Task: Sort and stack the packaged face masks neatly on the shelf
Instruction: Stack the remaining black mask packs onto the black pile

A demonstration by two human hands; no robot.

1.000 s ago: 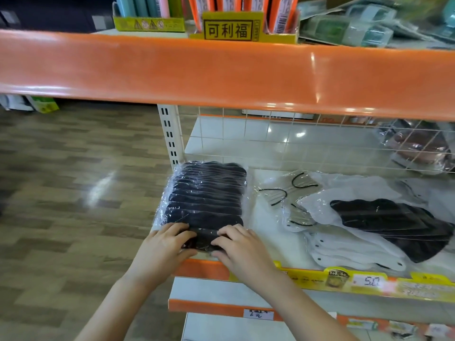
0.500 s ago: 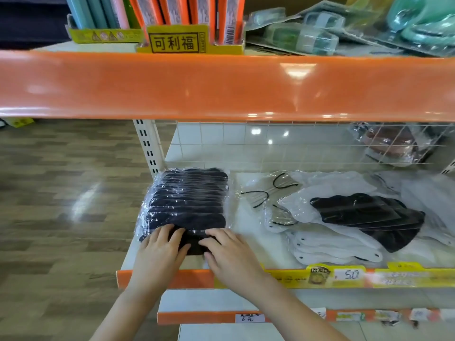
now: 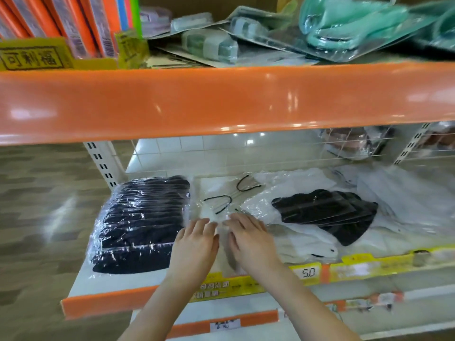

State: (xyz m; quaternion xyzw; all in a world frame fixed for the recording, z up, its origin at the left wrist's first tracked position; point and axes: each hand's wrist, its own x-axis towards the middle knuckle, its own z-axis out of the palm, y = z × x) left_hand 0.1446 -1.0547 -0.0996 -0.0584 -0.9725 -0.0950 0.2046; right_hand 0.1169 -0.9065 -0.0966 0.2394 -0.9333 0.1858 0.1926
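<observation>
A neat overlapping row of black masks in clear wrap (image 3: 140, 222) lies at the left end of the white shelf (image 3: 81, 284). Just right of it lies a clear packet of white masks with black ear loops (image 3: 221, 203). My left hand (image 3: 194, 244) and my right hand (image 3: 248, 239) lie side by side on this packet's near part, fingers fairly straight and pointing away from me. Further right, several loose black masks (image 3: 325, 212) lie on a jumble of white masks (image 3: 406, 207).
An orange shelf lip (image 3: 221, 99) hangs close above, carrying a yellow display box (image 3: 37, 57) and blister packs (image 3: 320, 30). A wire grid (image 3: 357, 148) closes the back of the shelf. Yellow price strips (image 3: 307, 271) line the front edge. Wood-pattern floor (image 3: 37, 217) lies to the left.
Both hands left the front of the black mask stack and moved right onto the packet of white masks. The view shifted right and came closer.
</observation>
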